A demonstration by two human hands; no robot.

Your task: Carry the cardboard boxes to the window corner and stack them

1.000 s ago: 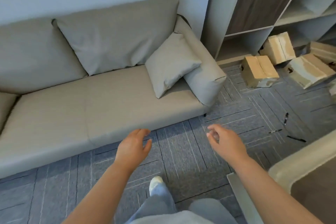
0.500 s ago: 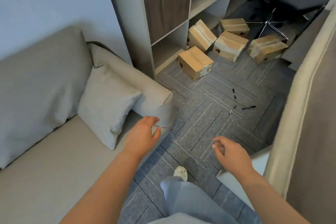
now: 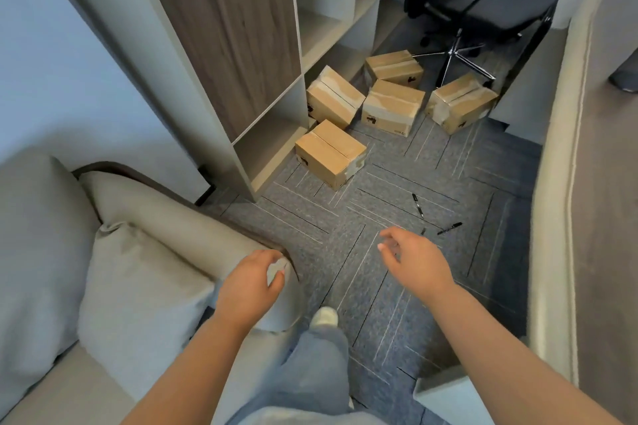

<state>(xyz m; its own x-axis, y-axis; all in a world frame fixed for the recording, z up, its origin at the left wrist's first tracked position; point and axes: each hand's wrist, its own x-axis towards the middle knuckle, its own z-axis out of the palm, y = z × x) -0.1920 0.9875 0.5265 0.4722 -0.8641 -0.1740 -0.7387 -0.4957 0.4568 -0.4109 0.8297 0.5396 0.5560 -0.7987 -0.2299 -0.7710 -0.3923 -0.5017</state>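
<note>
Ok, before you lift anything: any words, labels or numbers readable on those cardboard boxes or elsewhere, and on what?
No text can be read in this view.
nearest cardboard box: small dark print on its side, too small to read.
middle cardboard box: dark print on its front, blurred.
right cardboard box: dark mark on its side, unreadable.
pens: nothing legible.

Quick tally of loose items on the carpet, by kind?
Cardboard boxes: 5
Black pens: 3
Total: 8
</note>
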